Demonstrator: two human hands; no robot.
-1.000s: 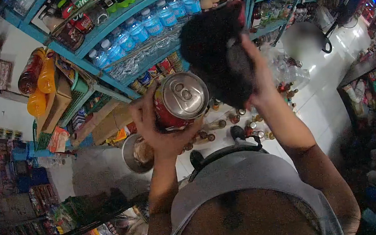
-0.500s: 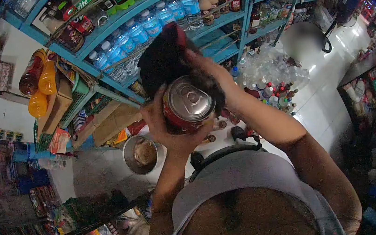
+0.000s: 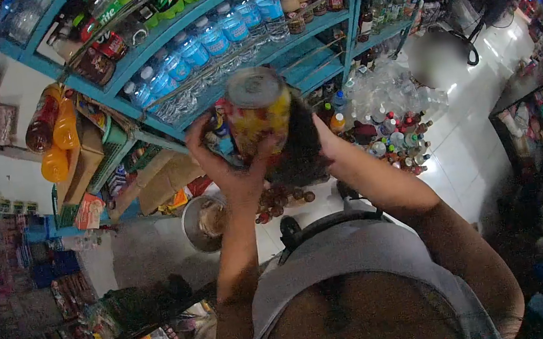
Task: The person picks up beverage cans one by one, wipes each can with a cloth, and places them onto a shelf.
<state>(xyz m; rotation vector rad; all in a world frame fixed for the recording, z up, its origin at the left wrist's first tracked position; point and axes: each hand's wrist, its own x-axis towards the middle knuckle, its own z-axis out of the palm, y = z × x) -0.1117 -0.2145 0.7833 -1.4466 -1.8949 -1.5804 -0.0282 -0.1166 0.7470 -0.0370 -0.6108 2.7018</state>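
Note:
A red and yellow can point(image 3: 259, 113), slightly blurred, is held in front of the blue shelf with its grey lid facing up. My left hand point(image 3: 233, 164) is wrapped round the can's left side and lower part. A dark, shaggy cloth point(image 3: 306, 148) lies against the can's right side. My right hand point(image 3: 329, 142) grips this cloth, its fingers mostly hidden behind it.
Water bottles point(image 3: 211, 36) line the blue shelf point(image 3: 313, 63) ahead. Many small bottles point(image 3: 404, 143) and clear plastic ones point(image 3: 381, 95) stand on the floor at right. A metal pot point(image 3: 190, 227) is at lower left. A blurred round patch lies at upper right.
The can has risen and tilted so its printed side shows. The dark cloth and my right hand have moved down from above the can to its right side.

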